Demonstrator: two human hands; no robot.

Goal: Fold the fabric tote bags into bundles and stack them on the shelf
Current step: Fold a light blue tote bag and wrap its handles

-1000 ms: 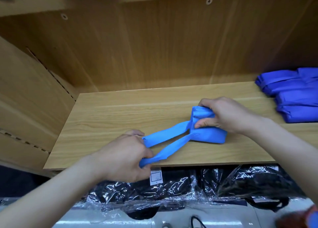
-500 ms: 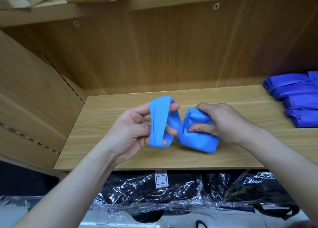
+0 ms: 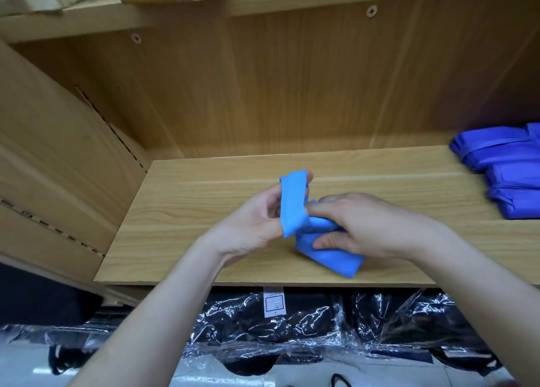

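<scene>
Tote bundle getting wrapped on the shelf (image 3: 204, 211)
Left hand (image 3: 251, 223) holds the strap (image 3: 293, 202) upright; right hand (image 3: 365, 226) grips the bag (image 3: 330, 258).

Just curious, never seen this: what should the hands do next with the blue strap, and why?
Probably wind the strap round the folded bag: the left hand holds it up beside the bag, which the right hand grips on the shelf.

Bare left hand (image 3: 257, 223) and right hand (image 3: 365, 226) (forearms bare too).
</scene>
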